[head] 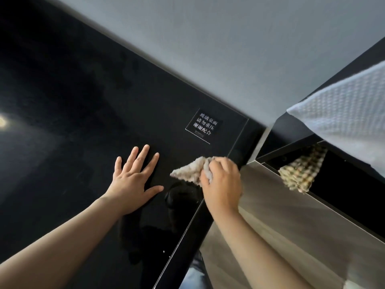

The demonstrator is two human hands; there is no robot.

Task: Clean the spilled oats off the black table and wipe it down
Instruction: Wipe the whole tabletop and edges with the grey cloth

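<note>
Left hand (133, 182) lies flat on the black table (73, 101), fingers straight and spread, holding nothing. Right hand (221, 184) is curled round a bunched beige cloth (188, 171), which pokes out to the left of the knuckles and touches the glass.

Key relation: the cloth sits at the table's right end, just inside the near edge and a little short of the corner. Almost all the tabletop stretches left and away from it. The table's long axis runs diagonally, from the dark upper left to that corner. The right hand is the wiping one, and the left lies just beside the cloth on the side of any leftward stroke, so it likely has to lift or shift.

A label (203, 127) with white characters lies on the glass just beyond both hands.

Hard to read — no clear oat pile anywhere. A couple of pale specks (163, 251) near the near edge may be oats, too small to tell. Glare and dark reflections mask the far left. Off the table to the right are a white towel (343, 113), cut off by the frame, and a checked cloth (302, 172).
</note>
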